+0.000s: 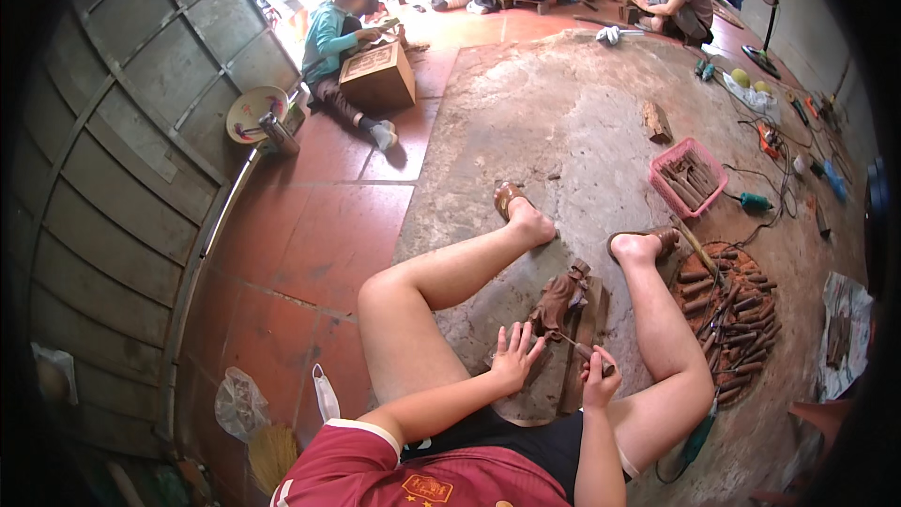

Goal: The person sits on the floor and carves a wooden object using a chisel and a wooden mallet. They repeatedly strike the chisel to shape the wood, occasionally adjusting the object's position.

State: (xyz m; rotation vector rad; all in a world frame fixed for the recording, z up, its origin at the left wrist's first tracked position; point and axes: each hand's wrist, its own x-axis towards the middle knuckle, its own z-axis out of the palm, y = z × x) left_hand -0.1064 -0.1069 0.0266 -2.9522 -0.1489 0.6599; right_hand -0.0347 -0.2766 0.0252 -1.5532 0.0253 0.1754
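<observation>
A brown carved wooden figure (560,300) lies between my legs on a wooden board (589,319), its narrower end pointing away from me. My left hand (512,357) is at the near end of the carving with its fingers spread; whether it presses on the wood I cannot tell. In my right hand (599,380), closed fingers grip a carving chisel (584,350) by its wooden handle. The chisel's thin blade slants up and left to the near part of the figure, where its tip is too small to make out.
Many wooden-handled tools (737,319) lie in a round heap beside my right leg. Beyond them stands a pink basket (690,178) of wood pieces. Cables and power tools (754,202) spread along the right. A person with a wooden box (378,73) sits at the far left.
</observation>
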